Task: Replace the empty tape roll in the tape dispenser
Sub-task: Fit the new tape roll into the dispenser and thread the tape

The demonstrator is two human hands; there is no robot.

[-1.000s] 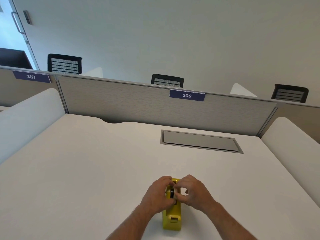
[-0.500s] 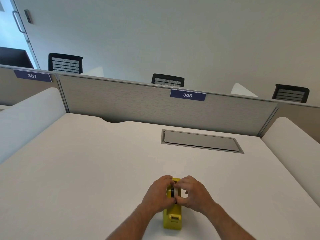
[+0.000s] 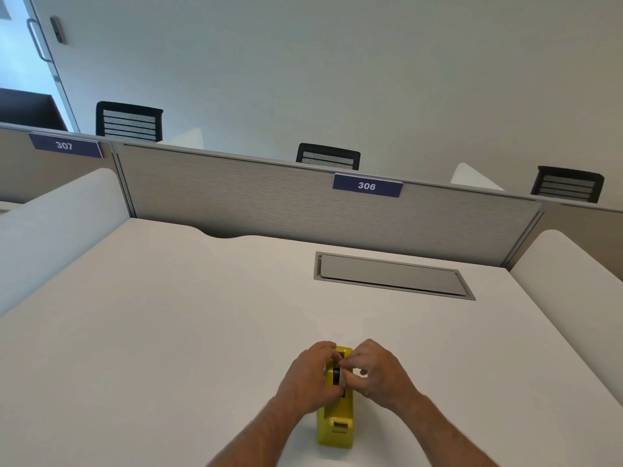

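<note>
A yellow tape dispenser (image 3: 335, 428) stands on the white desk (image 3: 168, 332) near its front edge, cutter end toward me. A black roll hub (image 3: 336, 376) sits in the dispenser's top slot, mostly covered by fingers. My left hand (image 3: 310, 379) wraps the dispenser's left side with the thumb and fingers on the hub. My right hand (image 3: 377, 374) pinches at the hub from the right side. Whether any tape is on the roll is hidden.
A grey cable hatch (image 3: 391, 276) is set into the desk farther back. A grey partition with a label reading 306 (image 3: 366, 186) closes the far edge. White side screens (image 3: 60, 224) flank the desk. Black chair backs (image 3: 328, 156) show beyond the partition.
Both hands stay on the dispenser's top. The right hand's fingers have shifted slightly and spread a little at the hub. The dispenser has not moved.
</note>
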